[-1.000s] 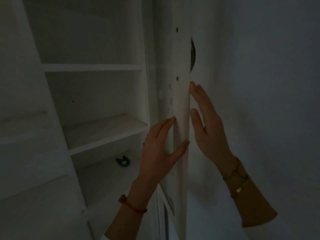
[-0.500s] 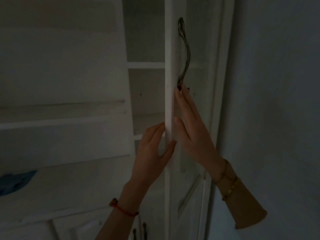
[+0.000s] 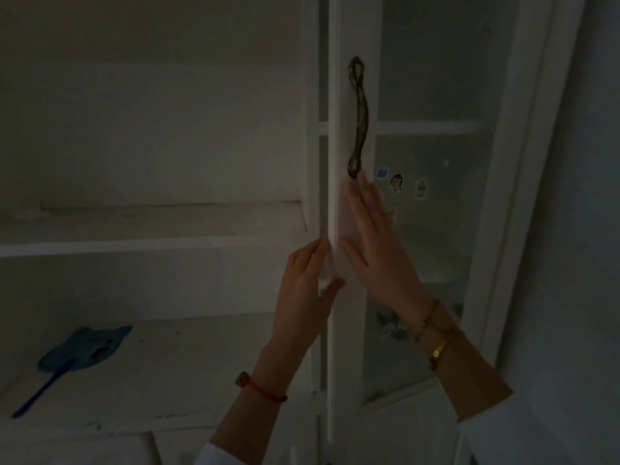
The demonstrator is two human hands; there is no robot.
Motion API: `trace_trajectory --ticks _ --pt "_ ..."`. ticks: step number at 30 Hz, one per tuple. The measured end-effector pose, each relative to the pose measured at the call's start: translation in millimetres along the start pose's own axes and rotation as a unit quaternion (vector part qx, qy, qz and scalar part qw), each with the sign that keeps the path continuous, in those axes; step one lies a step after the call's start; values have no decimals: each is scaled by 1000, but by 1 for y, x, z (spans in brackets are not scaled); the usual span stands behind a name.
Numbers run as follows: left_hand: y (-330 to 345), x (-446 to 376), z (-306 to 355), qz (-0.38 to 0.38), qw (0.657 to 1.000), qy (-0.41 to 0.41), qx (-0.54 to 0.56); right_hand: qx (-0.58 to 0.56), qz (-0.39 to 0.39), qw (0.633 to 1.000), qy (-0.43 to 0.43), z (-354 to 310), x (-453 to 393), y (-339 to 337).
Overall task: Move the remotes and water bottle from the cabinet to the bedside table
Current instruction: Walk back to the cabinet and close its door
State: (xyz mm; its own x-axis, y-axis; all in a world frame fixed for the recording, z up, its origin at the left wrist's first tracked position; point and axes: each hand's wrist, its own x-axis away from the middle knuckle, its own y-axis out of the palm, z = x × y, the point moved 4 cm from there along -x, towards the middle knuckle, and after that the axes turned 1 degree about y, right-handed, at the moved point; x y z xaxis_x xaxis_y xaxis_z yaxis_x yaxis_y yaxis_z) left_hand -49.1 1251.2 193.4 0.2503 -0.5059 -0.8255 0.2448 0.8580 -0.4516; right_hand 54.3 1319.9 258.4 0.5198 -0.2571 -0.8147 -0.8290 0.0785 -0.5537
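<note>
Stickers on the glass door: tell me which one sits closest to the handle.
The blue sticker, leftmost of the row, lies just right of the handle; the other two sit farther right.

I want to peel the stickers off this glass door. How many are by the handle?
3 clear: one blue, one figure, one pale, in a row right of the handle. A fourth seems partly hidden behind the right hand.
</note>
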Motion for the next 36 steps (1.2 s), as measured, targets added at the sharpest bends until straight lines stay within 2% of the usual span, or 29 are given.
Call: trace_trajectory --ticks 13,21,36 --pt "20 -33 -59 36 999 35 9 66 35 996 39 23 -38 51" --pt "24 -40 -66 54 997 63 -7 88 47 994 49 28 -44 59" --pt "35 -49 -75 58 995 62 -51 122 59 989 50 39 -54 71"
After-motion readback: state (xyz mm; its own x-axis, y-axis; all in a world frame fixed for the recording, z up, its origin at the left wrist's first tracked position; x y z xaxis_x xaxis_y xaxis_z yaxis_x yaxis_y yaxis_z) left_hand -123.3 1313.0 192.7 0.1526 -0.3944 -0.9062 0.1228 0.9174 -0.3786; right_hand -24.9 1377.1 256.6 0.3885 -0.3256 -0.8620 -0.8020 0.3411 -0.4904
